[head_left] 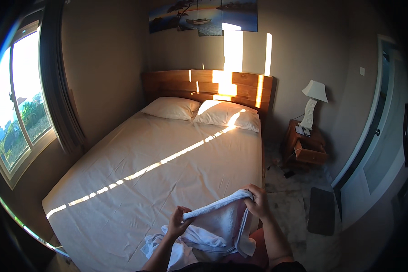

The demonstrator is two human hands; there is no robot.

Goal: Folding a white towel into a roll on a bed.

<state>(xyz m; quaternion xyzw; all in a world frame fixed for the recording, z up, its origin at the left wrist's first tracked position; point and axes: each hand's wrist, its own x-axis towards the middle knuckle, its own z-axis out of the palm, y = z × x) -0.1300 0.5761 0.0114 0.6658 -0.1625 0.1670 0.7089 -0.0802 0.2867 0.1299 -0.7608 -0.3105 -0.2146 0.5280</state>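
Observation:
A white towel (220, 220) is stretched by its upper edge between my two hands, over the near edge of the bed. My left hand (179, 222) is closed on the towel's left end. Higher up and farther right, my right hand (257, 201) grips the other end. The rest of the towel hangs down in folds. Below and left of it, a crumpled pile of white cloth (174, 254) lies on the bed; I cannot tell where the towel ends and this pile begins.
The bed (136, 145) has a pale fitted sheet, two pillows (172, 108) and a wooden headboard (167, 83). At the right stands a nightstand (310, 154) with its drawer pulled out and a lamp (310, 106) on top. A dark mat (321, 211) lies near the door (371, 149).

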